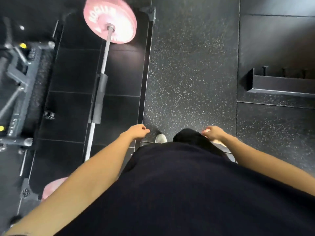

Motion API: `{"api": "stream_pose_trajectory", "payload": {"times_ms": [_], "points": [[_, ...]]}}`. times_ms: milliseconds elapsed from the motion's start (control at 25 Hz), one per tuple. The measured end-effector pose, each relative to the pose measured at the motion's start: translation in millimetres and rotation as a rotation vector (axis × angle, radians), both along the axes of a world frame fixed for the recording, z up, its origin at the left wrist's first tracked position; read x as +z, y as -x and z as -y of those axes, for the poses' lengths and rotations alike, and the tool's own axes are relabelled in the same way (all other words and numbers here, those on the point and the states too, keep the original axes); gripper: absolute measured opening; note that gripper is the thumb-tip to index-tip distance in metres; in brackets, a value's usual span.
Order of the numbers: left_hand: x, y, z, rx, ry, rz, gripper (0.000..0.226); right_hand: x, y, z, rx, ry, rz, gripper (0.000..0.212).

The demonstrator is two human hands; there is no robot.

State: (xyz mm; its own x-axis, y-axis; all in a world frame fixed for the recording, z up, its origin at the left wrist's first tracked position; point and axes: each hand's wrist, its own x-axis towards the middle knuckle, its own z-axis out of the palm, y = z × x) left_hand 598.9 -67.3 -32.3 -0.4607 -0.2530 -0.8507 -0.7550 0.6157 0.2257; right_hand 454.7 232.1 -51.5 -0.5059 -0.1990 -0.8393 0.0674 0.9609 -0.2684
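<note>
Underfoot, the speckled rubber floor (187,74) runs ahead, with a dark lifting platform (73,68) along its left edge. On that platform lies the barbell (106,53), well left of the person. It carries a pink plate (110,20) at the far end and a black pad (99,97) wrapped round the shaft. The left hand (137,132) hangs over the platform's edge — fingers loosely curled, holding nothing. The right hand (214,132) seems likewise loose and unladen, though blur smears its fingers. Between the hands shows a pale shoe (160,138).

"ROGUE" on pink plate (110,19)
</note>
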Motion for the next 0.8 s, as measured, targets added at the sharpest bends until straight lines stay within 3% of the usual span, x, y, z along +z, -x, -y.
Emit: {"api": "stream_pose_trajectory", "payload": {"times_ms": [360, 520, 680, 800], "points": [[-26.6, 279.0, 79.2, -0.249, -0.05, 0.088, 0.027, -17.9, 238.0, 80.4, -0.117, 0.029, 0.054, 0.037], [-21.8, 418.1, 95.2, -0.185, -0.029, 0.072, 0.032, -0.9, 384.2, 94.1, -0.092, 0.039, 0.024, 0.036], [0.7, 557.1, 105.9, -0.02, -0.029, -0.091, 0.031, 18.3, 517.5, 101.4, -0.13, 0.081, -0.037, 0.036], [-3.6, 651.7, 109.7, -0.102, -0.032, -0.038, 0.032, 14.8, 596.8, 107.9, -0.185, 0.123, -0.04, 0.034]]}}
